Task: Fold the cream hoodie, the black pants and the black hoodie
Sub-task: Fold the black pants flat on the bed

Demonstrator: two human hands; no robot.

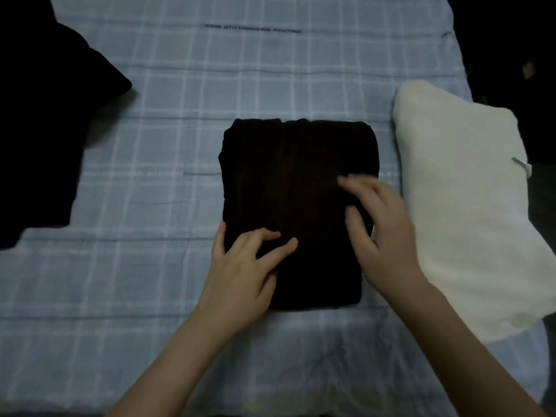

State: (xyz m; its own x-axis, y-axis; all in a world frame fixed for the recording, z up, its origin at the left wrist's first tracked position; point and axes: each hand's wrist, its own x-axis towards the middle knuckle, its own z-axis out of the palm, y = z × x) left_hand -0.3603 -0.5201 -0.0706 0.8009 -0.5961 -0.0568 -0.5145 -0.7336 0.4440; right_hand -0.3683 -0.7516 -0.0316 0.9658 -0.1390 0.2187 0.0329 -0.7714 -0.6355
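Squarely in the middle of the bed lies a black garment (288,164), folded into a thick, upright rectangle with long ridges running down it; whether it is the pants or the hoodie cannot be told; the left hand (243,272) rests on its near left corner, thumb along the left edge and fingers lightly bent on top, its grip slack and holding nothing; the right hand (385,230), a little blurred, lies flat on the right side with fingers spread, its grip likewise apart; just beside the garment on the right sits the cream hoodie (463,206), folded into a plump oblong, not touching it; well apart on the left sprawls a second black garment (39,145), loose and unfolded; all rest on a blue checked sheet (150,266).
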